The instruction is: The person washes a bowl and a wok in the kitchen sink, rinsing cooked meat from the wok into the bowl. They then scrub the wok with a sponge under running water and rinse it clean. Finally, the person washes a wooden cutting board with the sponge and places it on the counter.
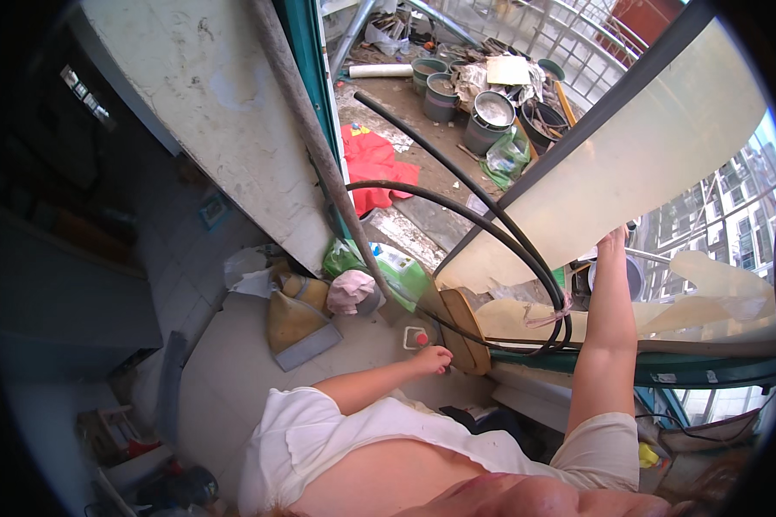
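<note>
My right hand (613,238) reaches far out to the torn edge of a cream film (627,142) on a window pane. Its fingers are small and partly hidden, so any grip is unclear. Below, a separate strip of film (711,291) has a ragged outline, with bare glass between the two pieces. My left hand (434,360) hangs low with loosely bent fingers and nothing visible in it. It is near a wooden board (462,333) and a clear plastic container with a red cap (417,338). A coil of black hose (524,239), tied with pink string (549,316), hangs between my arms.
A rusty pole (307,123) slants beside the green frame (301,71). On the floor stand a dustpan (304,323) and a bucket draped with a pink cloth (351,291). Outside lie several buckets (441,97), a red sheet (372,165) and a green bag (507,158).
</note>
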Demonstrator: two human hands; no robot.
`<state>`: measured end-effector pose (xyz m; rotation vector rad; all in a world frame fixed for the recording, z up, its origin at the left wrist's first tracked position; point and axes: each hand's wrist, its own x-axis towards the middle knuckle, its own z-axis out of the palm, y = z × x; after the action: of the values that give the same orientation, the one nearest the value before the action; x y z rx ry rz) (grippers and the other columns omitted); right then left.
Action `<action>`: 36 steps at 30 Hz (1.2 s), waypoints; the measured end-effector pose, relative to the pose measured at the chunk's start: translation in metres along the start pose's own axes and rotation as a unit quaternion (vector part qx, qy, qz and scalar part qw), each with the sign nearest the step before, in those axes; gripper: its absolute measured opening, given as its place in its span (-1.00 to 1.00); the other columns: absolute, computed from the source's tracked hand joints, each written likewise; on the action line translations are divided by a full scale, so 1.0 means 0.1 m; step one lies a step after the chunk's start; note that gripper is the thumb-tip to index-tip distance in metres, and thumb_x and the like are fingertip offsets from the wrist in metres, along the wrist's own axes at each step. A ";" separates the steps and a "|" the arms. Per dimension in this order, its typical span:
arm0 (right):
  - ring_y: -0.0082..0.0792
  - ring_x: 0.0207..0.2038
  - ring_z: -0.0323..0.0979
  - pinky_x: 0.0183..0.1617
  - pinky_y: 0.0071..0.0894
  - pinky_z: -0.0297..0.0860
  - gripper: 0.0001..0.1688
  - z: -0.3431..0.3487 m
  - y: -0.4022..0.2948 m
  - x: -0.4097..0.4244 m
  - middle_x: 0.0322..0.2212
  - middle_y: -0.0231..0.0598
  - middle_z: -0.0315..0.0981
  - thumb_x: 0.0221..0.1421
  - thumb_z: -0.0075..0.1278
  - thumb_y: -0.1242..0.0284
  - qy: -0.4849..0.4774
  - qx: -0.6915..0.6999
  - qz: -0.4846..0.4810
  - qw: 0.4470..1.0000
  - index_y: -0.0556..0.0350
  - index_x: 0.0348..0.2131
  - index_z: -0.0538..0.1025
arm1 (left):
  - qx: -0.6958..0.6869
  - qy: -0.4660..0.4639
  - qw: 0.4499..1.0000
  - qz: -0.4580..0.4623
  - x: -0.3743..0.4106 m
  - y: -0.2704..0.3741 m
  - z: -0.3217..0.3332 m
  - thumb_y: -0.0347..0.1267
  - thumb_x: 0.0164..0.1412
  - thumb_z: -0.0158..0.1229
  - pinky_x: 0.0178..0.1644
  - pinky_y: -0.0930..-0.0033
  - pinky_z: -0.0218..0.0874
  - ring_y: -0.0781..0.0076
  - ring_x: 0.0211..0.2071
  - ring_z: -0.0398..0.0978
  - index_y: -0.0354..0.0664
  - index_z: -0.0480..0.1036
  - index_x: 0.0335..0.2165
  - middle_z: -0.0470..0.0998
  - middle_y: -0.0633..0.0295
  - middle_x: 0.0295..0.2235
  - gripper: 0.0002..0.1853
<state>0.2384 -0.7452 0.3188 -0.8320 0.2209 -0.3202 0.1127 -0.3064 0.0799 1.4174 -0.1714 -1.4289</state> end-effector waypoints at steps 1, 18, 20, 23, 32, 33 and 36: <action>-0.21 -0.26 0.47 -0.24 -0.27 0.49 -0.66 0.02 0.01 0.01 -0.23 -0.04 0.43 0.10 -0.05 0.45 -0.001 -0.001 0.001 1.000 0.34 -0.15 0.37 | 0.005 0.007 1.000 0.001 0.00 -0.01 -0.02 -0.36 0.10 0.00 -0.33 0.48 0.32 0.50 -0.40 0.45 -0.29 0.35 -0.10 0.46 0.20 -0.31 -0.63; -0.20 -0.23 0.46 -0.17 -0.24 0.47 -0.68 -0.16 0.04 0.09 -0.23 -0.05 0.43 0.12 -0.09 0.47 0.060 0.010 -0.004 0.998 0.35 -0.16 0.38 | 0.005 0.034 0.999 0.011 -0.04 -0.03 -0.13 -0.36 0.10 0.00 -0.37 0.51 0.29 0.52 -0.44 0.43 -0.30 0.36 -0.12 0.45 0.24 -0.35 -0.64; -0.20 -0.20 0.45 -0.12 -0.22 0.45 -0.70 -0.31 0.00 0.17 -0.23 -0.05 0.44 0.13 -0.13 0.48 0.086 0.039 -0.005 0.995 0.35 -0.17 0.39 | 0.015 0.023 1.000 0.013 0.00 -0.06 -0.13 -0.36 0.10 0.00 -0.37 0.51 0.29 0.52 -0.44 0.43 -0.29 0.35 -0.11 0.45 0.24 -0.35 -0.63; -0.21 -0.18 0.44 -0.08 -0.22 0.43 -0.71 -0.57 -0.02 0.25 -0.23 -0.06 0.44 0.14 -0.18 0.52 0.100 0.027 -0.005 0.995 0.37 -0.18 0.39 | -0.014 0.045 0.999 0.025 0.02 -0.10 -0.09 -0.39 0.03 0.01 -0.44 0.51 0.30 0.55 -0.52 0.43 -0.28 0.40 -0.19 0.48 0.27 -0.45 -0.67; -0.27 -0.22 0.45 -0.09 -0.29 0.43 -0.72 -0.63 0.05 0.27 -0.26 -0.09 0.46 0.15 -0.22 0.51 0.111 0.021 0.003 0.994 0.38 -0.21 0.41 | -0.011 0.040 0.999 0.026 0.07 -0.23 -0.18 -0.35 0.11 -0.02 -0.40 0.47 0.31 0.48 -0.47 0.45 -0.31 0.36 -0.13 0.45 0.20 -0.34 -0.64; -0.26 -0.22 0.45 -0.09 -0.29 0.43 -0.72 -0.63 0.04 0.26 -0.26 -0.09 0.46 0.15 -0.22 0.51 0.116 0.015 0.003 0.993 0.38 -0.21 0.41 | -0.007 0.039 0.999 0.024 0.05 -0.21 -0.17 -0.35 0.11 -0.01 -0.40 0.47 0.31 0.48 -0.46 0.45 -0.31 0.36 -0.13 0.45 0.20 -0.34 -0.64; -0.26 -0.22 0.45 -0.09 -0.30 0.43 -0.71 -0.64 0.03 0.24 -0.26 -0.09 0.46 0.15 -0.22 0.51 0.118 0.006 0.002 0.993 0.38 -0.21 0.41 | 0.007 0.034 0.999 0.021 0.00 -0.18 -0.14 -0.35 0.11 -0.01 -0.39 0.47 0.31 0.48 -0.45 0.45 -0.32 0.36 -0.13 0.46 0.20 -0.35 -0.64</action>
<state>0.2408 -0.7963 0.2731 -0.7818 0.4406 -0.4158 0.1142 -0.2912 0.0629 1.4629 -0.1677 -1.3458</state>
